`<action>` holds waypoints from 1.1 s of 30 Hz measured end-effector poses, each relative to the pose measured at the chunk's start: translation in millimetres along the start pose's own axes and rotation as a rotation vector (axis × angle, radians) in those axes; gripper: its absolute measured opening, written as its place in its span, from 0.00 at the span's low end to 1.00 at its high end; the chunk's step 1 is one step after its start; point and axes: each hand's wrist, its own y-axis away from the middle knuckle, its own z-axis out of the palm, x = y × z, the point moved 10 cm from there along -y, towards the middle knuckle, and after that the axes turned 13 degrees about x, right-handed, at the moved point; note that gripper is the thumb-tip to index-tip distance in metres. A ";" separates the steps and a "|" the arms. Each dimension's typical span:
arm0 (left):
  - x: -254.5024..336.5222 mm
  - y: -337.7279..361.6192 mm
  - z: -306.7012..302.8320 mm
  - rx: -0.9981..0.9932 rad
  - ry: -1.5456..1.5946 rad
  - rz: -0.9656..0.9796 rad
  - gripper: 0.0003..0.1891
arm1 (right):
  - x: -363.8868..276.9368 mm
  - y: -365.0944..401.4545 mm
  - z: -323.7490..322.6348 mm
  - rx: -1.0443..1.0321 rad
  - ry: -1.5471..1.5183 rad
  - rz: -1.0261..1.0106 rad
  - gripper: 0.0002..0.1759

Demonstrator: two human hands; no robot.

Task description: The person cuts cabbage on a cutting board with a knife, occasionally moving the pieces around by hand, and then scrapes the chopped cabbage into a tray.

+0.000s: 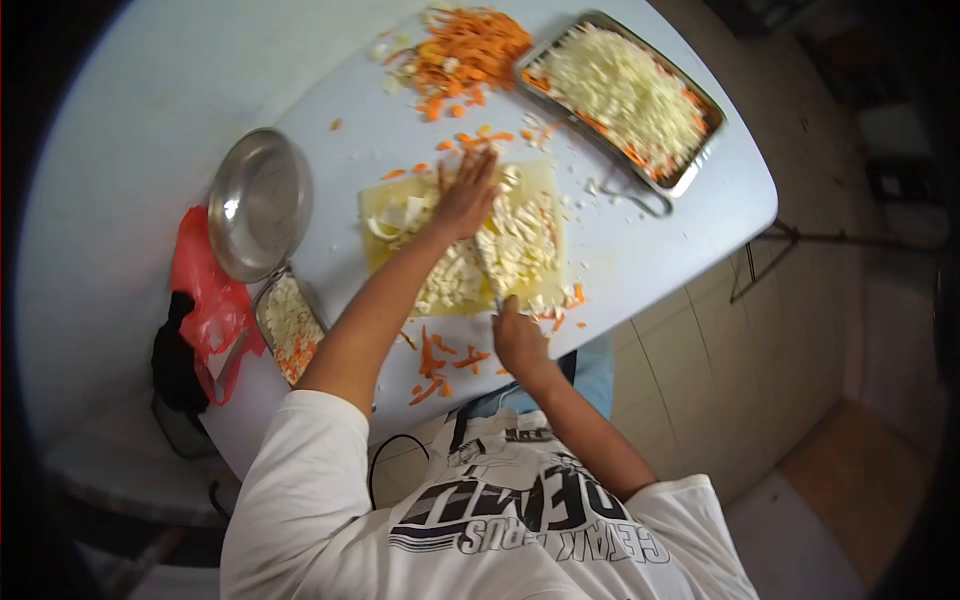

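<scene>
My right hand (521,343) is closed around the handle of a knife at the near edge of a yellowish cutting board (382,200). The knife's blade (487,264) points away from me among chopped pale vegetable pieces (525,235). My left hand (468,196) lies with fingers stretched out over the far part of the board, near the blade's far end. Whether it touches the blade is hard to tell. Larger pale pieces (400,215) lie to the left of my left hand.
A metal tray (690,185) of shredded pale vegetable and carrot stands far right, beside a carrot pile (470,50). Carrot scraps (432,360) litter the near edge. At left are a round metal bowl (258,205), a filled container (290,325) and a red plastic bag (205,290).
</scene>
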 end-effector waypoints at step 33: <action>73.4 174.4 -22.7 0.981 1.763 -1.516 0.17 | -21.4 2.4 -92.4 -0.553 -0.368 -0.223 0.15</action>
